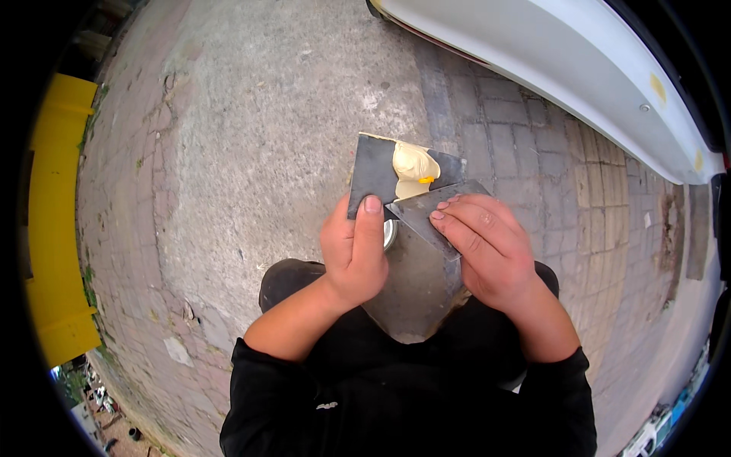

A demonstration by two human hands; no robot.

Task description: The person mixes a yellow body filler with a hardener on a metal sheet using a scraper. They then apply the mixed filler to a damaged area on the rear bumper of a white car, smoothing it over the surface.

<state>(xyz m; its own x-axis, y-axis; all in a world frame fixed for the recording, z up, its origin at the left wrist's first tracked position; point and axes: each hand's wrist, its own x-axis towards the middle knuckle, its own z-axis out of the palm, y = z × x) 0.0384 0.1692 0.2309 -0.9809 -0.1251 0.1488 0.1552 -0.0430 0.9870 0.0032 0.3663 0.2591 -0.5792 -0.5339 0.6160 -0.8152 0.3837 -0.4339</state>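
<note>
Since the cream paste (413, 161) looks soft, we best hold the seemingly light plate (373, 166) and blade (423, 215) clear of it, left hand (354, 251) pinching the first, right hand (491, 245) the second.

Underfoot here is a rough grey concrete slab (259, 145), with block paving (133, 236) running along its left and its right. A pale flat piece (177, 350) lies just off the slab's near-left side; a small white scrap (648, 220) lies well to its right.
</note>
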